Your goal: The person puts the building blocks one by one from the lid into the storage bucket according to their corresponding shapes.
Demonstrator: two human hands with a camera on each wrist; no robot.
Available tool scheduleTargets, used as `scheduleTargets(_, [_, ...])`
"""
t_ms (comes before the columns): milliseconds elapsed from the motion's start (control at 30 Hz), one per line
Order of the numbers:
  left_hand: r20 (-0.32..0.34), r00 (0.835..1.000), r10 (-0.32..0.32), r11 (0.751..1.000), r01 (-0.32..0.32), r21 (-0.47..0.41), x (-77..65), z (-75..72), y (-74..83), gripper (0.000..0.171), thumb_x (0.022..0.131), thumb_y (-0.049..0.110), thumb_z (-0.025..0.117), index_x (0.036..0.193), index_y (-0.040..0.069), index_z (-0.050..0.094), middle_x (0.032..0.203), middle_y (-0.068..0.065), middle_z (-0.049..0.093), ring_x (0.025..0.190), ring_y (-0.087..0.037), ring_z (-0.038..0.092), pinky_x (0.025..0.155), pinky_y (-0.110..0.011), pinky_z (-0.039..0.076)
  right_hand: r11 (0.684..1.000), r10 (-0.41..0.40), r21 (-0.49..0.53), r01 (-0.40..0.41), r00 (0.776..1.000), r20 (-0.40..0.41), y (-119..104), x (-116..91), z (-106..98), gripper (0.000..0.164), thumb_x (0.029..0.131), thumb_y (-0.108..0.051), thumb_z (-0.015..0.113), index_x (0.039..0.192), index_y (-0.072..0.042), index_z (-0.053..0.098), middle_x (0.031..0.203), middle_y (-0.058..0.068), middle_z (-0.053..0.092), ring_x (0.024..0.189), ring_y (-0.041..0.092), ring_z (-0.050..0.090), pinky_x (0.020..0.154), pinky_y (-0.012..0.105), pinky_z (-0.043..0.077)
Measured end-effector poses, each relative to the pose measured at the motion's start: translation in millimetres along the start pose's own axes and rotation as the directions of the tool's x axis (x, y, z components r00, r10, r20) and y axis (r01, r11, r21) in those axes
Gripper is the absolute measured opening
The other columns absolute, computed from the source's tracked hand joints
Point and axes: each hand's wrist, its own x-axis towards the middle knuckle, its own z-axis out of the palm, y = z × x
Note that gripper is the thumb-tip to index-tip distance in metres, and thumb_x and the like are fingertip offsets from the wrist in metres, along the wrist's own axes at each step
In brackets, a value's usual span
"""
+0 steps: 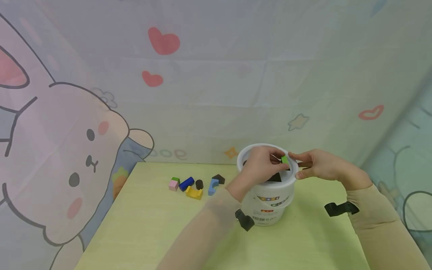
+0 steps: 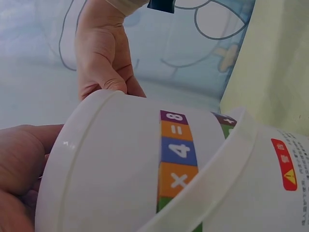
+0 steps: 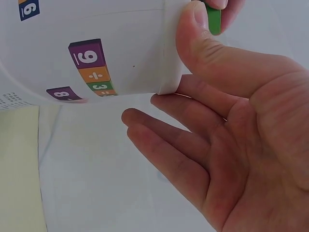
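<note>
The left hand [image 1: 258,165] pinches a green block [image 1: 285,160] at the top of the white bucket [image 1: 285,185] — not yet released — while the right hand [image 1: 320,167], fingers loosely extended, touches its rim, and several loose blocks [image 1: 186,183] on the table [image 1: 152,225] apparently remain to be handled.

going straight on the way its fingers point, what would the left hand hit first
The left hand, pinching a green block, would probably meet the bucket rim by the right hand first, though depth is unclear.

The bucket [image 2: 128,154] bears "× 4 = 8", "÷ 3" and a warning triangle [image 2: 289,177].
</note>
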Motion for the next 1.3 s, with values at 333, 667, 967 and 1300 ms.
scheduleTargets(333, [0.006,1.0,0.002,1.0,-0.002,0.017,6.8,7.9,-0.5,0.027,0.097,0.022,0.083,0.12,0.008,0.081,0.106,0.002,0.079,0.085,0.005,0.067,0.07,-0.01,0.054,1.0,-0.003,-0.009,0.003,1.0,-0.002,0,1,1,0.081,0.1,-0.021,0.078,0.163,0.006,0.034,0.16,0.03,0.042,0.141,0.051,0.05,0.106,0.063,0.052])
scheduleTargets(667, [0.007,1.0,-0.019,0.996,0.018,0.092,10.0,12.9,-2.5,0.028,0.098,0.028,0.082,0.121,0.013,0.081,0.108,0.007,0.079,0.089,0.006,0.068,0.071,-0.009,0.052,1.0,0.008,0.0,-0.008,1.0,-0.008,3,1,1,0.08,0.101,-0.022,0.078,0.163,0.003,0.035,0.159,0.029,0.044,0.14,0.049,0.052,0.106,0.062,0.052])
scheduleTargets(967, [0.014,1.0,-0.013,0.969,0.01,0.249,11.1,16.2,-0.4,0.026,0.1,0.034,0.08,0.121,0.019,0.081,0.098,0.016,0.075,0.083,0.01,0.06,0.069,-0.009,0.048,1.0,0.0,-0.01,0.0,1.0,-0.005,4,2,1,0.08,0.101,-0.022,0.078,0.163,0.005,0.034,0.159,0.03,0.043,0.14,0.05,0.052,0.105,0.062,0.052])
scheduleTargets(1300, [0.014,0.998,-0.055,0.967,0.05,0.249,10.7,19.2,1.6,0.031,0.098,0.036,0.081,0.125,0.019,0.081,0.112,0.008,0.078,0.094,0.004,0.067,0.078,-0.012,0.052,1.0,0.001,-0.016,-0.001,1.0,-0.007,6,-1,1,0.081,0.101,-0.024,0.078,0.163,0.005,0.035,0.165,0.027,0.036,0.142,0.049,0.05,0.108,0.061,0.051])
